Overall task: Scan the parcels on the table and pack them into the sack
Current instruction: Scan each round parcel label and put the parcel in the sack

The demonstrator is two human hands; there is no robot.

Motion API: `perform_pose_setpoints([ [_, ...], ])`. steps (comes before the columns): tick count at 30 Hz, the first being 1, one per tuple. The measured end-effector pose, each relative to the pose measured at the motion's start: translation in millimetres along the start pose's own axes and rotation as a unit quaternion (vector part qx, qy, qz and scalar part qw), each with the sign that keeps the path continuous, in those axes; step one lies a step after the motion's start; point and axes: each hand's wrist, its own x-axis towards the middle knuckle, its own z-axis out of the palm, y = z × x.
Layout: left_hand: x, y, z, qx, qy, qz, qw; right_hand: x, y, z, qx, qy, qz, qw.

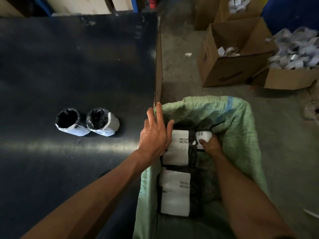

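Two cylindrical parcels (87,123) are standing on the dark table (72,66), well to the table side of the green sack (233,121). They are touching each other, long axes upright, open black-lined tops pointing up toward you, white labels wrapping their lower sides. These are likely waiting for scan and packing.

Item, sack: it is hanging open just beside the table's edge, its mouth facing up, presumably so you can drop parcels straight in. Inside it, two flat labelled parcels (176,176) are lying one behind the other, long axes running away from you, barcodes facing up.

Item, small white parcel (204,136): your right hand (211,144) is closing around it deep in the sack, at the far inner side past the flat parcels. Its barcode label is showing on top; its long axis cannot be judged, since your fingers are covering much of it. You appear to be seating it into the free gap.

Item, left hand (156,133): it is hovering at the sack's table-side rim, fingers spread wide, holding nothing. It seems to be steadying the rim or heading for the table parcels.

Item, cardboard boxes (233,54): they are sitting on the floor beyond the sack, holding loose white scraps.
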Motion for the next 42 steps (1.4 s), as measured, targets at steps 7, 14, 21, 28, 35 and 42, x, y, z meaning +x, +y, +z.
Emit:
perform_pose_setpoints([
  [7,-1,-1,4,-0.024,-0.013,-0.014,1.0,-16,-7,0,-0.014,-0.002,0.005,1.0],
  [14,-10,-2,-9,-0.133,-0.035,-0.04,0.99,-58,-29,-25,-0.056,0.004,-0.02,0.998],
  [21,-26,-34,-31,-0.205,-0.058,-0.002,0.977,-128,-63,-61,-0.088,0.017,-0.129,0.988],
  [28,-53,-101,-52,-0.107,0.01,0.007,0.994,-220,-110,-77,-0.13,0.076,-0.212,0.966],
  [35,-80,-193,-72,-0.062,0.001,0.027,0.998,-305,-156,-16,-0.132,0.085,-0.238,0.958],
  [42,-105,-278,-77,-0.02,-0.042,0.021,0.999,-365,-177,80,-0.155,0.047,-0.236,0.958],
])
